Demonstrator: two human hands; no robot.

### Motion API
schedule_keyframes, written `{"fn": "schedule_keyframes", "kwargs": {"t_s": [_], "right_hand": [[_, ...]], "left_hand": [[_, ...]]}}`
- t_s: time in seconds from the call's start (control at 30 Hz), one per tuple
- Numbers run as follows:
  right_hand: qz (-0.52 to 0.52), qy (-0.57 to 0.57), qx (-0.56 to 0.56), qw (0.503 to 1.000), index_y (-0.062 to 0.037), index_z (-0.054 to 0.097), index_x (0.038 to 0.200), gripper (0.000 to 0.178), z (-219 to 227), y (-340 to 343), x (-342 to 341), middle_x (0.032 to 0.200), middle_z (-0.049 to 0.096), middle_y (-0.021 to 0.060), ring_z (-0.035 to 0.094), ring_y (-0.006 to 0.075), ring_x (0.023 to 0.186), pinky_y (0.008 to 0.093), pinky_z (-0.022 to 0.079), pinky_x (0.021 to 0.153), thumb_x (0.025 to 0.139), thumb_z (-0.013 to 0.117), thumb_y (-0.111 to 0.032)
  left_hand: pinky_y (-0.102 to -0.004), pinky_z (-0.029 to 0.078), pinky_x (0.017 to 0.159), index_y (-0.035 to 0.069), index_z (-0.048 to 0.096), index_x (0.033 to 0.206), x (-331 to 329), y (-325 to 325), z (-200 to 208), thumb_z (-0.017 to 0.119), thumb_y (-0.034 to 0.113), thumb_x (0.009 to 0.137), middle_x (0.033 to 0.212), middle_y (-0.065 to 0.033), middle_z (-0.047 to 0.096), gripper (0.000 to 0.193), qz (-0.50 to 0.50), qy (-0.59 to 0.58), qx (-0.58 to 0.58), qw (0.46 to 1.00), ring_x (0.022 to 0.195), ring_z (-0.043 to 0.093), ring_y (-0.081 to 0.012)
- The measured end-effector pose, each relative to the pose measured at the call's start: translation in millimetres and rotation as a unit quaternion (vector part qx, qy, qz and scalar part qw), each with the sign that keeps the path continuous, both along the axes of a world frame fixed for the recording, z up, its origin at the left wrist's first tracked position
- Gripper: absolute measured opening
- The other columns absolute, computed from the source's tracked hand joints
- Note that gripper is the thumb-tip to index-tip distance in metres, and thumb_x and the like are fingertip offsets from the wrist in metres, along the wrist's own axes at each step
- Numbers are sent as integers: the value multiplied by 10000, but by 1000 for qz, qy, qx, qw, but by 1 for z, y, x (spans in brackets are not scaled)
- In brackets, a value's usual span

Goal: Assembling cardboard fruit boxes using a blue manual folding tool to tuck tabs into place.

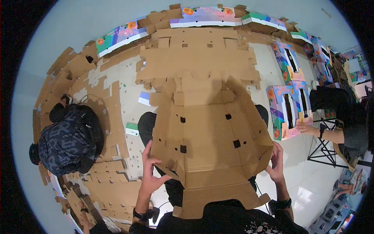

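A partly folded cardboard box (pixel 206 134), plain brown inside with several small holes, rests across my lap. Its side walls stand up at a slant, and the near end flap lies folded outward toward my body. My left hand (pixel 151 167) grips the near left corner, thumb and fingers at the edge of the side wall. On the opposite side my right hand (pixel 276 163) holds the right wall near its near corner; some of its fingers are hidden behind the cardboard.
Flat cardboard sheets (pixel 198 50) lie on the floor ahead. Printed colourful boxes (pixel 286 105) stand to the right, where another person's hand (pixel 307 128) touches one beside a folding stool (pixel 327 150). A crouching person's dark jacket (pixel 70 140) is at the left. More cardboard lines the wall.
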State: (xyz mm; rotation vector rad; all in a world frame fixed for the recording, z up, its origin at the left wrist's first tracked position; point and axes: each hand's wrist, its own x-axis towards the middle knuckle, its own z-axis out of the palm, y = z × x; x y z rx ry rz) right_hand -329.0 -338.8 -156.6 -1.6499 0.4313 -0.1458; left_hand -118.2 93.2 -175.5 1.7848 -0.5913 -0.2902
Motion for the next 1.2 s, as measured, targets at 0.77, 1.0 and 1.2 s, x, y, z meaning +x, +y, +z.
{"fn": "schedule_keyframes", "kwargs": {"t_s": [0.77, 1.0, 1.2], "right_hand": [[-46, 12, 188, 981, -136, 418, 1035, 402, 5, -29, -44, 1292, 463, 76, 518, 228, 1192, 376, 497, 943, 850, 747, -276], [-57, -2, 234, 971, -135, 432, 990, 423, -5, -39, -69, 1226, 496, 60, 534, 225, 1150, 367, 495, 927, 871, 752, -385], [-100, 22, 219, 970, -127, 452, 1008, 513, -17, -33, -72, 1130, 526, 43, 524, 190, 1115, 357, 482, 908, 856, 740, -523]], "left_hand": [[-461, 474, 1070, 122, 562, 929, -26, 20, 29, 893, 3, 676, 1617, -178, 128, 433, -1, 110, -37, 993, 1404, 426, -359], [-451, 461, 1077, 113, 567, 908, -23, 24, 23, 857, -48, 674, 1617, -185, 145, 406, -17, 101, -56, 993, 1403, 430, -362], [-439, 446, 1077, 97, 559, 924, -28, 27, 17, 873, 9, 684, 1613, -186, 162, 405, 44, 155, -54, 985, 1386, 452, -326]]}}
